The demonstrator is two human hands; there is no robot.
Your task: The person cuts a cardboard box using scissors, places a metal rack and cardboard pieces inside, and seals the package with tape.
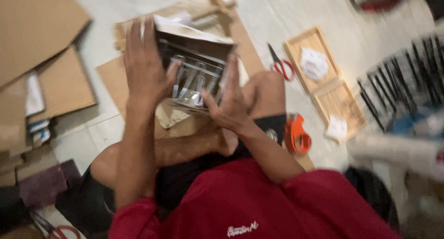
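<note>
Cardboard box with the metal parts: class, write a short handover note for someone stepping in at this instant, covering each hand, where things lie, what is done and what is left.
Left hand: flat against the left side of the open cardboard box, fingers up.
Right hand: spread on the box's right side.
The box is held between both hands above the lap; shiny metal parts sit inside.
Nearby on the floor: red-handled scissors, orange tape dispenser, wooden tray, flat cardboard sheets.
Done: box flap is open.
Left: metal parts remain inside. The picture is blurred, so finer detail cannot be told.
</note>
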